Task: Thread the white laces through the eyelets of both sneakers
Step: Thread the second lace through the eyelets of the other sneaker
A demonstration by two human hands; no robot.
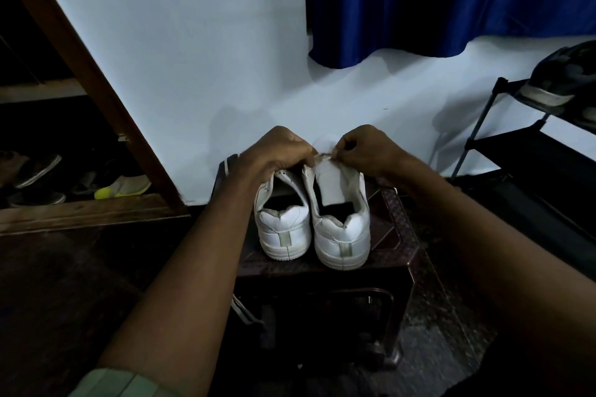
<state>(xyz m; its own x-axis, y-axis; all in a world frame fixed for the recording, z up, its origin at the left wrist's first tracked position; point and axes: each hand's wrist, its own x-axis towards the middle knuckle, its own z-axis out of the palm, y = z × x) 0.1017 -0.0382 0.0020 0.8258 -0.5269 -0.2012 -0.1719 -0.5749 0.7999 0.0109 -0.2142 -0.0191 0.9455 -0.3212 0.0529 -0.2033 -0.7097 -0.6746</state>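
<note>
Two white sneakers stand side by side, heels toward me, on a dark stool that serves as the worktop (403, 222), at about 6 o'clock from the blue curtain (451, 0). The left sneaker (283, 229) sits touching the right sneaker (342, 235).

I have both hands at the far end of the right sneaker's throat, at 12 o'clock from its heel. My left hand (280, 151) is curled over the inner eyelet flap, gripping it. My right hand (364, 151) has fingers curled in a pinch at the top of the tongue (329, 184); something small and pale shows between the two hands, which I take to be the lace (324, 156), though it is too small to confirm.

Judgement: the step in hand is the opening of the lacing on the right sneaker, at the eyelets nearest the toe. No lace is visible across either throat, so the task appears to be near its start. The left sneaker appears untouched.

The next move calls for steadying the flap with the left hand and feeding the lace tip through the first eyelet with the right.

At 9 o'clock, other shoes (122, 187) lie on a low shelf; at 3 o'clock stands a black rack (503, 138).
</note>
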